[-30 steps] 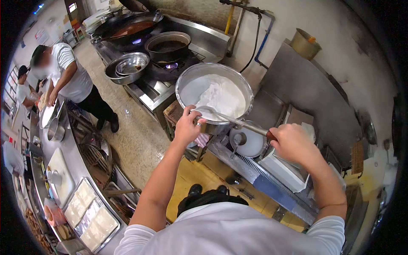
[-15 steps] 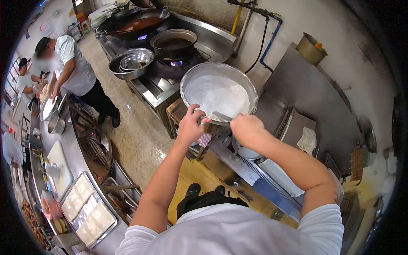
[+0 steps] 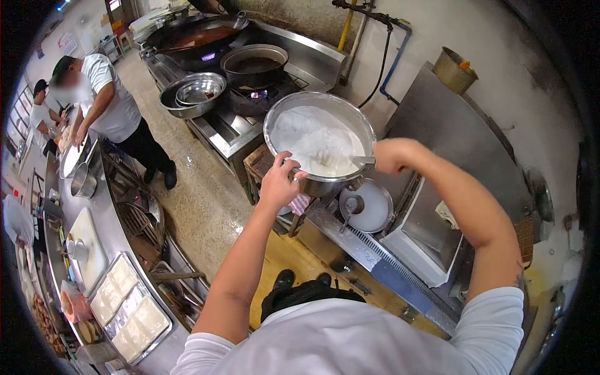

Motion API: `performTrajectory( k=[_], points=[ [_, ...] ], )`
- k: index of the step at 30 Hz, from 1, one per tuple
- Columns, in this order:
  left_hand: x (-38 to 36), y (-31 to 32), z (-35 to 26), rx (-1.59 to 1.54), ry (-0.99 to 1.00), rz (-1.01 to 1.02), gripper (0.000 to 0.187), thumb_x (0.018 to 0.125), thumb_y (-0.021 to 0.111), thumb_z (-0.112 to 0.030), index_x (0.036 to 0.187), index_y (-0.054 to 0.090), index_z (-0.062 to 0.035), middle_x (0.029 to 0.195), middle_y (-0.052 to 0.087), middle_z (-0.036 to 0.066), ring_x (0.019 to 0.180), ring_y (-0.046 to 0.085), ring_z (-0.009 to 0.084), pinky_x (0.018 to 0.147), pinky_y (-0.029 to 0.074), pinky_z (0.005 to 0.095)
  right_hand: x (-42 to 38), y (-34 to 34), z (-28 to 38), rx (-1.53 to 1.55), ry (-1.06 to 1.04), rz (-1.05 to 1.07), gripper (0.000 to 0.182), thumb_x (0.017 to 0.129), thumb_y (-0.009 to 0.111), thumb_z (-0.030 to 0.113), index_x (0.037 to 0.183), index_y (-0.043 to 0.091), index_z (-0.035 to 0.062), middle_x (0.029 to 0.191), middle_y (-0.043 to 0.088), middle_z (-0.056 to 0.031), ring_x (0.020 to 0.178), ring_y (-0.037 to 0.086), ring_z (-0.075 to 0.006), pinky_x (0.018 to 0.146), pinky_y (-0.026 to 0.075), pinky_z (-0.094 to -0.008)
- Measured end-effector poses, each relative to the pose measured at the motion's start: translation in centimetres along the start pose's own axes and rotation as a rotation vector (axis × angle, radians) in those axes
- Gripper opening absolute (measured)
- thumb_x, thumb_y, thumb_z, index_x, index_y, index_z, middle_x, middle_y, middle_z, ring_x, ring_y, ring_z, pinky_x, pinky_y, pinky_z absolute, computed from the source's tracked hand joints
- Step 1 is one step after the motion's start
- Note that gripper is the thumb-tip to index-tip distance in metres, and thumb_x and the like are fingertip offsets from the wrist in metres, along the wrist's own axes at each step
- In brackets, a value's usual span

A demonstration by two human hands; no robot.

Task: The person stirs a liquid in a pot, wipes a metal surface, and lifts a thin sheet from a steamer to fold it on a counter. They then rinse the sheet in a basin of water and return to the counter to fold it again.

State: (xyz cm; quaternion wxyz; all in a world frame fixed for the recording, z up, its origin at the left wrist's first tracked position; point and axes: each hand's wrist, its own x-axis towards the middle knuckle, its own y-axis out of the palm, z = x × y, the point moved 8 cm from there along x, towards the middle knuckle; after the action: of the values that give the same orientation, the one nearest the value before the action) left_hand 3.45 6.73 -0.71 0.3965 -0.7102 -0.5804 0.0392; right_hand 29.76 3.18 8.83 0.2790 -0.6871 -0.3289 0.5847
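A large metal bowl (image 3: pixel 369 119) holds white liquid (image 3: pixel 300 128), churned and foamy near its front. My left hand (image 3: pixel 279 180) grips the bowl's near rim, with a ring on one finger. At the bowl's right side my right hand (image 3: pixel 394 155) is closed around the handle of a whisk (image 3: pixel 361 160), whose wires dip into the liquid. Just below the bowl, a pot of whitish liquid (image 3: pixel 374 209) with a ladle (image 3: pixel 354 205) in it sits in the counter.
Left of the bowl, a stove bears a dark pot (image 3: pixel 255 62), a wok (image 3: pixel 194 39) and nested steel bowls (image 3: pixel 194 94). Trays of white slabs (image 3: pixel 128 306) lie on the left counter (image 3: pixel 115 225). Two people (image 3: pixel 112 94) work there.
My right hand has moved right and up along the bowl's edge with the whisk. The liquid is now more stirred up, and the pot below the bowl shows more fully.
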Motion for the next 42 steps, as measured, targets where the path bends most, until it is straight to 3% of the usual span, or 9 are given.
performTrajectory(
  k=[4,10,13,19,22,28,32,36,42],
  points=[
    [0.0,-0.2,-0.2,-0.043,-0.1,0.082,0.032,0.09,0.072,-0.038,0.106,0.069,-0.0109,0.139,0.054,0.009,0.112,0.065,0.0373,0.089,0.053,0.048,-0.3,-1.2,-0.7,0.321,0.053,0.233,0.024,0.094,0.063,0.02,0.078,0.064,0.0029,0.06,0.057,-0.0046,0.049,0.05,-0.0174,0.045,0.04,-0.0361],
    [0.1,-0.2,-0.3,-0.026,-0.091,0.088,0.032,0.09,0.072,-0.038,0.107,0.069,-0.0108,0.139,0.053,0.009,0.111,0.064,0.0375,0.088,0.053,0.0479,-0.2,2.5,1.2,0.73,0.036,0.187,0.023,0.097,0.062,0.021,0.08,0.063,0.006,0.062,0.055,-0.0006,0.047,0.047,-0.0116,0.042,0.038,-0.0328],
    [0.0,-0.4,-0.5,0.028,-0.014,0.018,0.031,0.09,0.073,-0.036,0.106,0.069,-0.0091,0.137,0.056,0.011,0.094,0.07,0.0339,0.081,0.054,0.0435,1.0,5.3,2.0,0.966,-0.01,0.083,0.028,0.097,0.062,0.023,0.077,0.062,0.0039,0.063,0.058,-0.003,0.044,0.048,-0.0124,0.039,0.037,-0.0328],
    [0.1,-0.4,-0.6,0.016,-0.007,0.022,0.03,0.091,0.072,-0.035,0.106,0.068,-0.0094,0.138,0.054,0.01,0.093,0.069,0.0346,0.08,0.054,0.0445,-2.3,7.1,3.8,1.386,-0.052,-0.11,0.028,0.099,0.058,0.019,0.077,0.06,0.0024,0.059,0.053,-0.0004,0.043,0.048,-0.0096,0.034,0.033,-0.0292],
    [0.2,-0.2,-0.4,-0.041,-0.082,0.088,0.032,0.09,0.073,-0.038,0.105,0.069,-0.0104,0.139,0.053,0.009,0.107,0.065,0.0376,0.086,0.053,0.0476,-3.5,8.4,3.6,1.453,-0.054,-0.202,0.028,0.1,0.057,0.02,0.079,0.06,0.0029,0.061,0.054,0.0003,0.042,0.046,-0.0083,0.035,0.033,-0.0284],
    [0.2,-0.1,-0.3,0.004,0.02,0.034,0.03,0.091,0.072,-0.035,0.105,0.067,-0.0089,0.138,0.054,0.011,0.089,0.069,0.0343,0.079,0.055,0.0452,-5.7,11.1,4.0,1.548,-0.024,-0.312,0.022,0.102,0.056,0.02,0.09,0.063,0.0029,0.065,0.055,0.0009,0.042,0.046,-0.0073,0.035,0.034,-0.0275],
    [0.2,0.1,-0.1,-0.021,0.044,0.038,0.029,0.092,0.072,-0.033,0.105,0.067,-0.0081,0.138,0.054,0.013,0.086,0.07,0.0333,0.078,0.055,0.0441,-7.8,12.3,4.9,1.582,0.035,-0.399,0.026,0.102,0.056,0.019,0.12,0.065,0.0024,0.068,0.054,0.0013,0.043,0.046,-0.0071,0.035,0.034,-0.0271],
    [0.1,-0.2,-0.4,-0.074,0.044,0.042,0.028,0.091,0.073,-0.031,0.106,0.066,-0.0086,0.137,0.053,0.014,0.096,0.068,0.0362,0.081,0.054,0.0464,-8.8,13.2,5.4,1.426,0.039,-0.536,0.038,0.101,0.058,0.019,0.134,0.06,0.0004,0.069,0.054,0.0005,0.047,0.048,-0.0088,0.043,0.04,-0.0284],
    [0.0,-0.3,-0.3,-0.071,0.017,0.034,0.029,0.089,0.074,-0.034,0.105,0.067,-0.0102,0.139,0.052,0.011,0.107,0.065,0.0378,0.085,0.053,0.0485,-10.6,13.3,5.3,0.908,0.2,-0.813,0.045,0.096,0.063,0.026,0.133,0.061,0.0003,0.096,0.071,-0.0258,0.087,0.069,-0.0413,0.078,0.052,-0.0467]
  ],
)
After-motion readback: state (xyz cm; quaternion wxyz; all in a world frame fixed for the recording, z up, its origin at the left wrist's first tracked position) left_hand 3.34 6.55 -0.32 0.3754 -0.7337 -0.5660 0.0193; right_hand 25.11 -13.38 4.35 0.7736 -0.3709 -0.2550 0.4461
